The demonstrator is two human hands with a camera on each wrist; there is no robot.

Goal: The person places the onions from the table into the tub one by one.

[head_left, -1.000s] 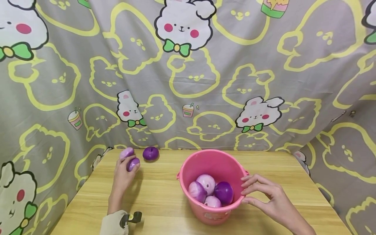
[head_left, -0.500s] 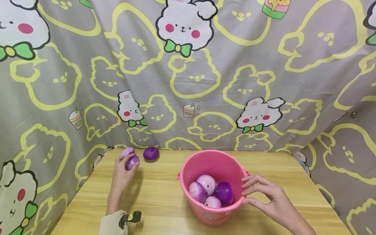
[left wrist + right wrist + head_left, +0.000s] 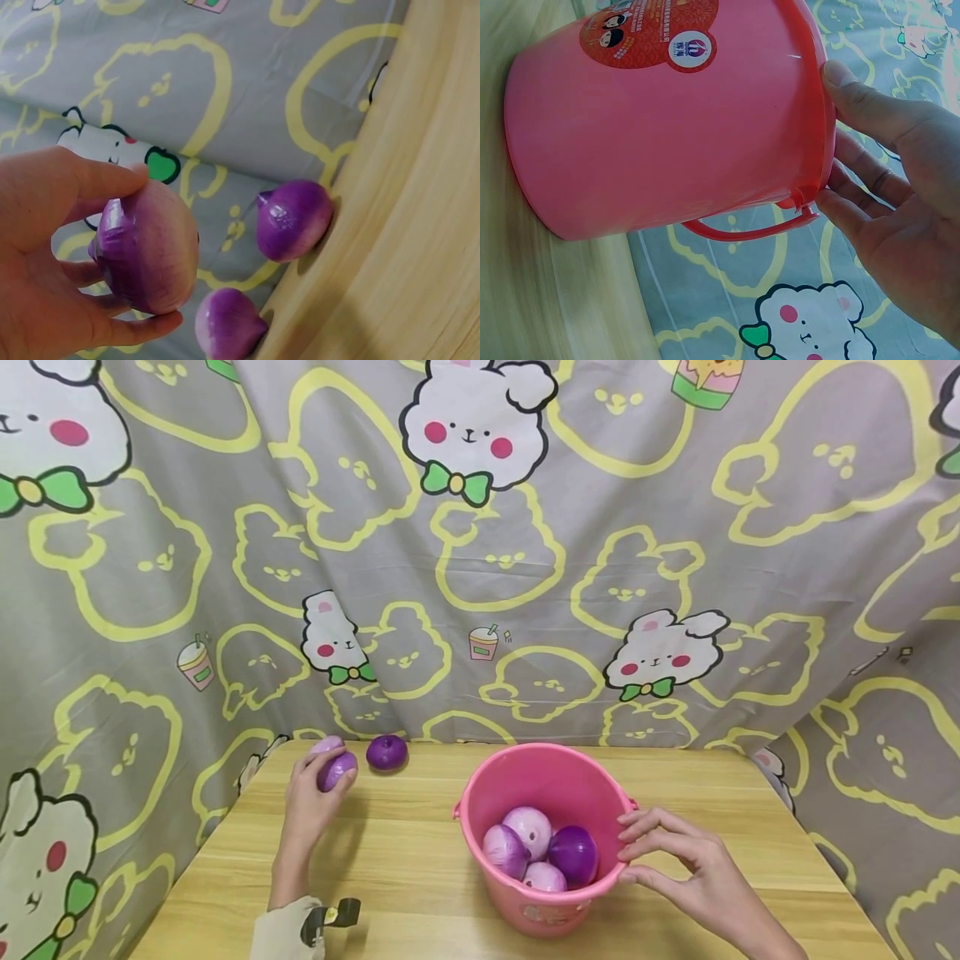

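My left hand [image 3: 311, 797] grips a glossy purple onion [image 3: 154, 247], thumb on one side and fingers on the other. In the left wrist view it appears apart from the wooden table. Behind it a paler onion [image 3: 328, 744] is partly covered by the hand in the head view. A dark purple onion [image 3: 387, 752] sits just to the right, near the table's back edge. My right hand [image 3: 686, 856] holds the rim of a pink bucket [image 3: 540, 910], thumb and fingertips spread along its right side. Inside lie several onions [image 3: 527, 832], pale and dark purple.
The wooden table [image 3: 405, 860] ends at a grey curtain [image 3: 480, 568] printed with rabbits and yellow outlines, which also hangs at both sides. The bucket's handle [image 3: 750, 231] hangs down its side. A black strap [image 3: 330, 917] circles the left sleeve.
My left hand has shifted slightly left with the onion, which overlaps more of the paler one behind. The right hand keeps its place on the bucket's rim.
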